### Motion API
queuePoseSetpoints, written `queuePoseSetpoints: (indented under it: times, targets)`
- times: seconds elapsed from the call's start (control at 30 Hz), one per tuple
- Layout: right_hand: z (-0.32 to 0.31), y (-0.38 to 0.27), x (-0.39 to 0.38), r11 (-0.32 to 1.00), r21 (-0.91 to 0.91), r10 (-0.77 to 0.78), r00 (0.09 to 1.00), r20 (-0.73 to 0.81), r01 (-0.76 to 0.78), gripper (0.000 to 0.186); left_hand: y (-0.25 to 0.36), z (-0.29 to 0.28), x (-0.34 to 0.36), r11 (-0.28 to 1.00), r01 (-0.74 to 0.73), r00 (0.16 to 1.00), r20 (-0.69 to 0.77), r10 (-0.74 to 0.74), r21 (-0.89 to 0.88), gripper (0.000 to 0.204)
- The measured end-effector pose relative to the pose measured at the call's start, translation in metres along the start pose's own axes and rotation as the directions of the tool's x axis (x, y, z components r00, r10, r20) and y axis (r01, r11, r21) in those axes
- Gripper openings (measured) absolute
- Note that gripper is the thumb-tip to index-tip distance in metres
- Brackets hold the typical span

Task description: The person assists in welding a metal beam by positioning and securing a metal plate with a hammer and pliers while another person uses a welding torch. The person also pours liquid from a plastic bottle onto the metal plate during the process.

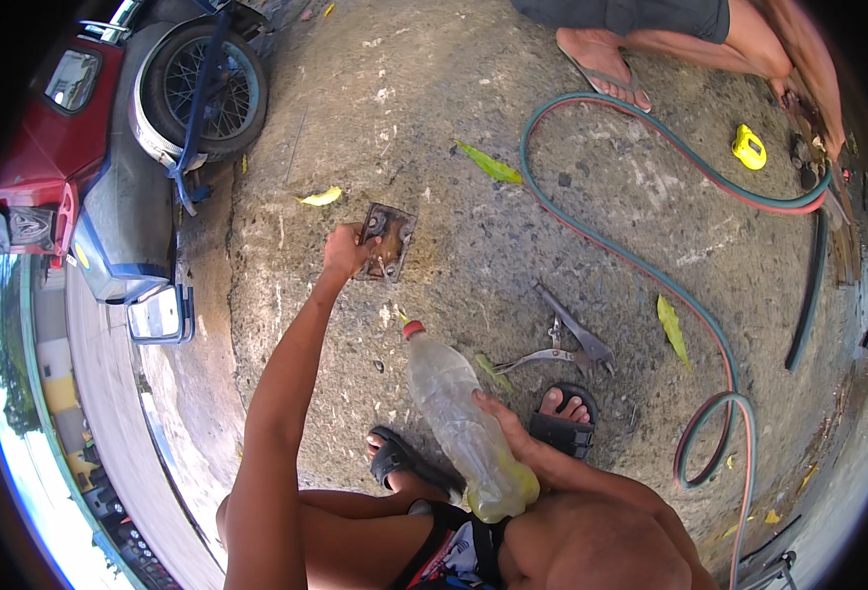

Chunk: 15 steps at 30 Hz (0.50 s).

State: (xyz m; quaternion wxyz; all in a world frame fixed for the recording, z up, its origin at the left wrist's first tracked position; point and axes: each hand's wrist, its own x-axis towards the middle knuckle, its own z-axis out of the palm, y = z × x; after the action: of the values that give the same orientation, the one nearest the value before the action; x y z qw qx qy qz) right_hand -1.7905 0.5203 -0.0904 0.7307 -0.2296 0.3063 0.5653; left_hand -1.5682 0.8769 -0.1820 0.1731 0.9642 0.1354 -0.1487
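My left hand is closed at the left edge of a rusty square metal plate with holes near its corners. The plate's middle looks brown and wet. My right hand wraps around the side of a large clear plastic bottle, tilted with its red cap toward the plate. Yellowish liquid lies in the bottle's lower end, near my lap. A thin streak of liquid shows between cap and plate. To the right of the bottle, locking clamp pliers rest on the concrete.
A green-and-red twin hose loops across the right side. At the upper right, another person's sandalled foot and arm appear near a yellow tape measure. A red motorcycle with a sidecar wheel stands at left. Leaves dot the concrete.
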Motion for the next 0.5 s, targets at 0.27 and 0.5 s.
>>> queuePoseSetpoints:
  times: [0.27, 0.5]
  targets:
    - [-0.007, 0.006, 0.009, 0.996, -0.034, -0.087, 0.996, -0.002, 0.087, 0.071, -0.032, 0.02, 0.008, 0.991, -0.097, 0.992, -0.092, 0.089, -0.09, 0.043]
    - [-0.012, -0.003, 0.004, 0.997, 0.054, 0.042, 0.993, 0.106, -0.048, 0.07, -0.038, 0.021, 0.012, 0.995, -0.033, 0.999, -0.006, 0.032, -0.09, 0.047]
